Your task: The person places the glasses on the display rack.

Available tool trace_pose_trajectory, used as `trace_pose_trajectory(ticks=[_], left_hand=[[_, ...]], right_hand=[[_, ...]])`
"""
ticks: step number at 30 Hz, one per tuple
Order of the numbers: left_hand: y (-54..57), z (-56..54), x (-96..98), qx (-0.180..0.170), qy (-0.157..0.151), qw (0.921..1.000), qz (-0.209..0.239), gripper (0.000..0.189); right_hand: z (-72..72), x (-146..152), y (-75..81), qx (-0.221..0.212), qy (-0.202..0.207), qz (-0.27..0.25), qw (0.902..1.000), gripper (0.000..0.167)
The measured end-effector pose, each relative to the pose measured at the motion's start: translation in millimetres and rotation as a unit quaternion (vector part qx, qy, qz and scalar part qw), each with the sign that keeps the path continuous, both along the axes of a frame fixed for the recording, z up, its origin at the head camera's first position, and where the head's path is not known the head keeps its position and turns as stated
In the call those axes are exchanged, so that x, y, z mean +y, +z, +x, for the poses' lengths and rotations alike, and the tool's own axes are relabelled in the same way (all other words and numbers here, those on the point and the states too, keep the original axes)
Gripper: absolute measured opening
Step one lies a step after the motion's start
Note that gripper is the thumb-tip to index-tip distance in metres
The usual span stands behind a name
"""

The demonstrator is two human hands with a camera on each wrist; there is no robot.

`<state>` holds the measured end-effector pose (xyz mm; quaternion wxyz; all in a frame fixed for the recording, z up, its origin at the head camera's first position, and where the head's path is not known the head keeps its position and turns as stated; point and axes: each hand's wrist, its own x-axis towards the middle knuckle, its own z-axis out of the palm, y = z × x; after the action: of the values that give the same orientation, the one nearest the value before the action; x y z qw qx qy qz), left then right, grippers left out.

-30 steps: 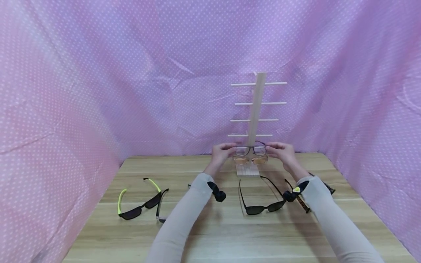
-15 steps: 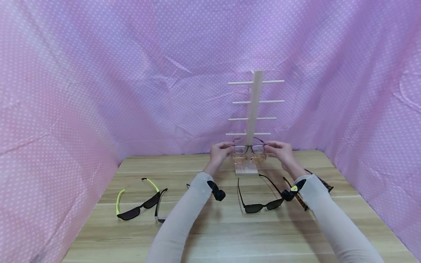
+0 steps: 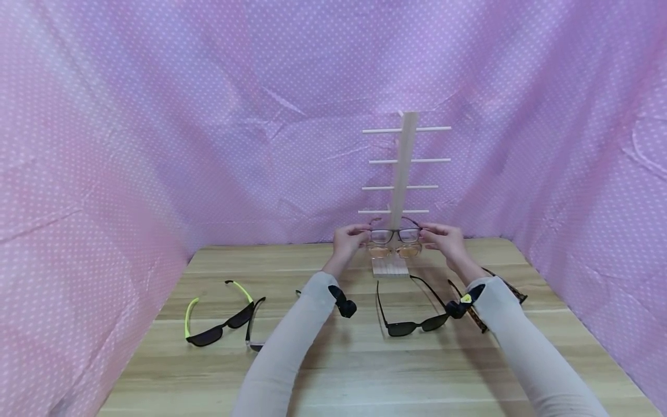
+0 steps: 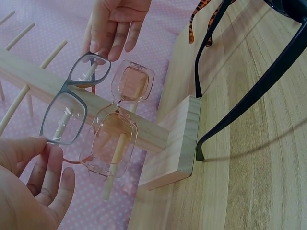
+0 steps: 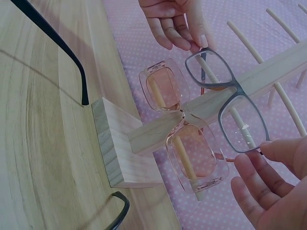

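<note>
A wooden stand [image 3: 405, 174] with paired pegs rises at the back of the table. Dark-framed eyeglasses [image 4: 64, 88] with clear lenses sit against its post, in front of a low pair of pegs. My left hand [image 3: 346, 244] pinches one outer end of that frame between thumb and forefinger; my right hand [image 3: 444, 240] pinches the other end. In both wrist views the remaining fingers stay loose. Directly below, pink-tinted glasses [image 5: 184, 134] with a clear frame hang on the lowest pegs, apart from my fingers.
Black sunglasses [image 3: 411, 328] lie in front of the stand's base [image 3: 389, 267]. Tortoiseshell glasses [image 3: 476, 319] lie partly under my right forearm. To the left are green-armed sunglasses [image 3: 221, 329] and another pair [image 3: 252, 330] partly hidden by my left sleeve. Pink dotted cloth [image 3: 260, 116] surrounds the table.
The whole head view has shifted slightly. Both hands keep holding the dark-framed eyeglasses at nearly the same place on the stand.
</note>
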<state>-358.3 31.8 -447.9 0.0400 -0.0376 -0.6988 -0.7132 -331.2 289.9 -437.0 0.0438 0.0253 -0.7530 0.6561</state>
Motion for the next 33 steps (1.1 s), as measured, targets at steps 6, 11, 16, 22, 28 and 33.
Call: trace_pose_trajectory(ticks=[6, 11, 16, 22, 28, 33], left_hand=[[1.6, 2.1, -1.6, 0.004, -0.007, 1.0000, -0.003, 0.020], [1.8, 2.8, -1.7, -0.004, -0.008, 1.0000, 0.001, 0.020], [1.7, 2.3, -1.5, -0.008, -0.011, 0.9999, 0.005, 0.021], [2.5, 4.3, -2.6, -0.007, -0.011, 0.9999, 0.002, 0.026], [4.0, 8.9, -7.0, -0.010, -0.024, 0.9996, -0.006, 0.031], [7.7, 13.1, -17.0, 0.005, -0.037, 0.9991, -0.021, 0.032]], right_hand=[[-0.4, -0.7, 1.0, 0.001, 0.001, -0.004, 1.0000, 0.047], [-0.2, 0.8, 0.8, -0.010, 0.006, -0.008, 0.9999, 0.049], [-1.7, 3.0, -0.1, -0.020, 0.004, -0.006, 0.9998, 0.050], [-0.1, 4.5, 2.6, -0.012, 0.006, 0.010, 0.9999, 0.050], [8.0, 4.5, 8.0, -0.001, 0.009, 0.042, 0.9991, 0.049], [14.3, 6.4, 10.5, 0.004, 0.012, 0.052, 0.9985, 0.050]])
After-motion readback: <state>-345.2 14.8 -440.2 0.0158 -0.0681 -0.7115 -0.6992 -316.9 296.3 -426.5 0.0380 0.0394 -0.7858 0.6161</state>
